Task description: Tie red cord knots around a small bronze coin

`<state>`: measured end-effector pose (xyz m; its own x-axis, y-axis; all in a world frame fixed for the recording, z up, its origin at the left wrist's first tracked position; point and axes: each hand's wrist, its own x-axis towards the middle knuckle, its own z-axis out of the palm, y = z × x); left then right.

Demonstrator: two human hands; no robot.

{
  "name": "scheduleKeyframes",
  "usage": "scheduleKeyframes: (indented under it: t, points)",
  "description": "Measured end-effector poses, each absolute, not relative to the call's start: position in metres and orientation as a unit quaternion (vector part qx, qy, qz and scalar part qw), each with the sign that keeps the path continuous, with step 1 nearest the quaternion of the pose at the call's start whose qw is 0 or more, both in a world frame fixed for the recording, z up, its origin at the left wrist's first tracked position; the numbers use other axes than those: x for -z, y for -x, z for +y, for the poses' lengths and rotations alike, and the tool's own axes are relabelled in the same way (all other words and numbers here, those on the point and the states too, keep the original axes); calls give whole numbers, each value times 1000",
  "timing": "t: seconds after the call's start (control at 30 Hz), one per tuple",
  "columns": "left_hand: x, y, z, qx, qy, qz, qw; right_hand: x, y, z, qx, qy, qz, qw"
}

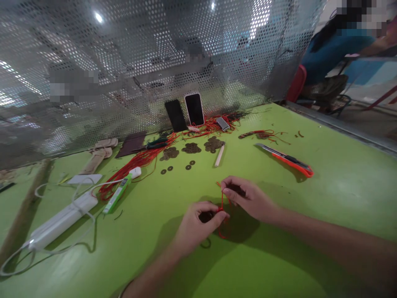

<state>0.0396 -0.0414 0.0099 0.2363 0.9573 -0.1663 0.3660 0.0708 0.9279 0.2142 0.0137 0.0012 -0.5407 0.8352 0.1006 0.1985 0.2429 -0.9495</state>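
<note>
Near the middle of the green table (136, 256), my left hand (201, 221) pinches a knotted part of a thin red cord (222, 200). My right hand (243, 194) is just above and to the right, its thumb and fingertips closed on the upper part of the same cord. A short stretch of cord runs between the two hands, and a loose loop hangs below my left fingertips. Past the hands lie piles of dark round coins (191, 147), several loose coins, and a short pale stick (220, 155).
An orange utility knife (287, 160) lies at the right. At the left are a white power strip (63, 219), a green box (117, 193) and red cords (133, 169). Two phones (194, 109) lean on a perforated metal screen (124, 78). A person (335, 49) sits at the far right.
</note>
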Motion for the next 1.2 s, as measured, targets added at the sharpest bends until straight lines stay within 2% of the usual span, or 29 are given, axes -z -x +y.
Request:
scheduleKeyframes:
  t: [0.13, 0.3, 0.5, 0.7, 0.83, 1.2]
  points:
    - [-10, -39, -41, -315, -589, 547, 505, -2, -216, 13, -456, 347, -748, 336]
    - [-10, -39, -39, -336, -561, 553, 517, -1, -217, 9, -396, 275, -819, 311]
    - [-10, -40, -40, -328, -574, 529, 531, -2, -216, 9, -363, 298, -820, 328]
    - [-8, -38, -43, -269, -629, 523, 509, -1, -216, 17, -360, 382, -758, 388]
    - [-8, -38, -45, -245, -647, 517, 504, -1, -218, 21, -376, 426, -720, 398]
    - [-10, -38, -45, -217, -663, 518, 495, 4, -220, 23, -430, 444, -662, 424]
